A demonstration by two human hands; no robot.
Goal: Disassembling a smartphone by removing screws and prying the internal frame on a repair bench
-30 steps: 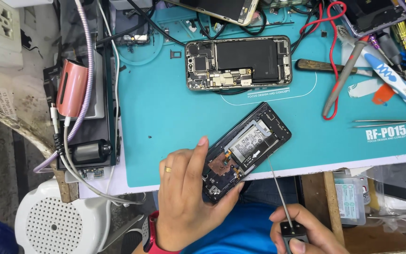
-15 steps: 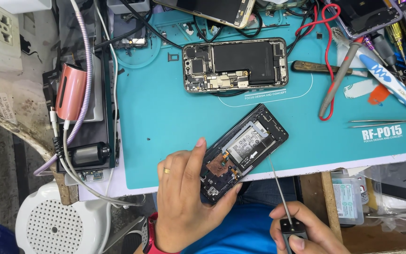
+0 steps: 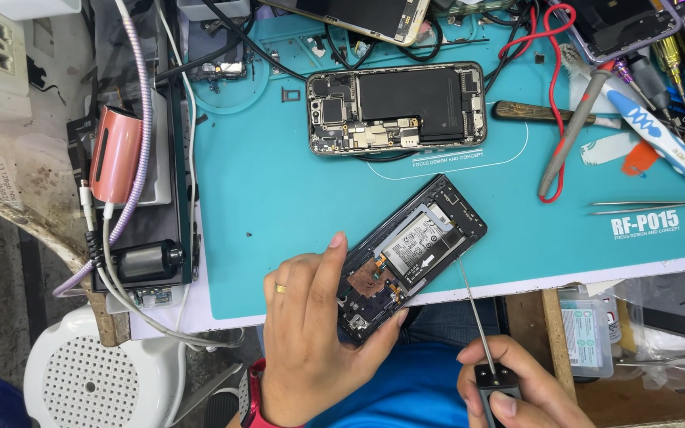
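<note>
L hand (image 3: 311, 333) w/ a gold ring grips the lower end of an opened black phone (image 3: 412, 257), thumb under its near edge, index finger laid along the left side; phone lies tilted at the front edge of the teal mat (image 3: 263, 198) on the bench. R hand (image 3: 509, 388) is clenched on 1 thin screwdriver (image 3: 473, 317), shaft up, tip touching the phone's right edge. Opened phones on mat: 2, the second (image 3: 396, 107) lying level, well apart, further back. 1 pair of tweezers (image 3: 648, 208) at right, 1 white-blue brush (image 3: 660, 139) beyond it. 1 pink cylinder (image 3: 116, 154) left of mat.
</note>
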